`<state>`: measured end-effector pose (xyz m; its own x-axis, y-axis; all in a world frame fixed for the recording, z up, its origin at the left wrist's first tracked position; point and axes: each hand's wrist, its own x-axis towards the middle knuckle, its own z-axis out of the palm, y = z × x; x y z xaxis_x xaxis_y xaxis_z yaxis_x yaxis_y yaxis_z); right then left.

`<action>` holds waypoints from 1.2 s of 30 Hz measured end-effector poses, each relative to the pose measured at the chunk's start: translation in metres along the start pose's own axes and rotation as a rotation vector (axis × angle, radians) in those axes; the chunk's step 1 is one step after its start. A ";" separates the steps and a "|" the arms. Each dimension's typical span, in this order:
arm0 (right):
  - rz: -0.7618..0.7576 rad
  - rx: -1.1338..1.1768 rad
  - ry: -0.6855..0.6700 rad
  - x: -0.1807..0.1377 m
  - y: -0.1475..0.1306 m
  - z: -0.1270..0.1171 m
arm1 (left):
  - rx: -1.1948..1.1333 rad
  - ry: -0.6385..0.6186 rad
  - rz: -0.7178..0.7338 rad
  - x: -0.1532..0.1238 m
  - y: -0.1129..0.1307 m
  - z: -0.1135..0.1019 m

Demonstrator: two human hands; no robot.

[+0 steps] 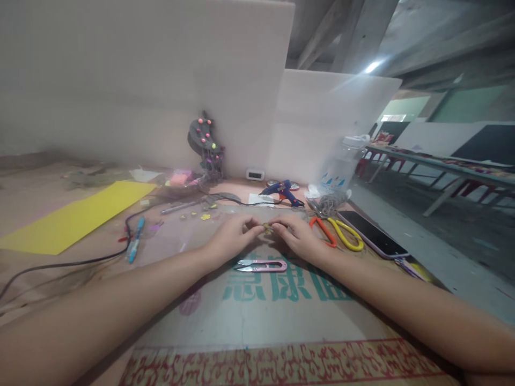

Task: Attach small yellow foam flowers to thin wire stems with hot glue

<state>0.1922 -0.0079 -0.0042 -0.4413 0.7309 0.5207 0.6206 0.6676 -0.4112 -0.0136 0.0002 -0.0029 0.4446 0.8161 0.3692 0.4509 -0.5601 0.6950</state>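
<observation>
My left hand (235, 238) and my right hand (296, 236) meet above the middle of the work surface. Their fingertips pinch a small yellowish piece (267, 229) between them; it is too small to name. Just below the hands lies a pair of pink thread snips (265, 266), blades pointing left. Left of my left hand rests a yellow flower cutout (205, 216) with smaller yellow bits. Orange-handled and yellow-handled scissors or pliers (346, 234) lie close to my right wrist, partly hidden by it.
A blue glue gun (284, 192) with a black cord lies at the back. Yellow sheet (76, 217) and a blue pen (136, 239) are at left. A phone (372, 234) and clear bottle (341, 163) stand right. A dark crescent with coloured balls (203, 136) leans against the white panel.
</observation>
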 end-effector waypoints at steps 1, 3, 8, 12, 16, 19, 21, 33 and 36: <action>-0.009 -0.004 -0.006 0.000 0.000 0.000 | 0.006 -0.003 0.004 0.000 0.000 0.000; -0.029 -0.010 -0.019 0.000 0.000 0.000 | 0.024 -0.008 0.015 -0.001 -0.001 0.000; -0.040 0.001 -0.027 0.000 0.000 0.002 | 0.056 -0.013 0.065 0.000 -0.003 0.001; -0.028 0.009 0.010 0.000 0.000 0.002 | 0.044 -0.015 0.056 0.000 -0.004 0.001; -0.021 0.019 0.010 -0.001 0.001 0.002 | 0.064 -0.019 0.047 0.000 -0.004 0.002; -0.012 0.013 0.000 0.000 0.001 0.002 | 0.069 -0.012 0.051 0.000 -0.005 0.002; 0.000 0.013 -0.003 0.000 0.000 0.001 | 0.068 -0.007 0.050 0.000 -0.005 0.003; 0.050 -0.055 0.073 0.002 0.003 -0.012 | 0.026 0.014 0.009 0.000 -0.001 0.002; 0.090 -0.098 0.081 0.007 0.007 -0.023 | 0.034 0.008 0.004 0.000 0.000 0.002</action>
<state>0.2084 -0.0018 0.0138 -0.3296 0.7711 0.5448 0.7172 0.5797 -0.3866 -0.0123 0.0001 -0.0042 0.4400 0.8149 0.3771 0.4751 -0.5677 0.6724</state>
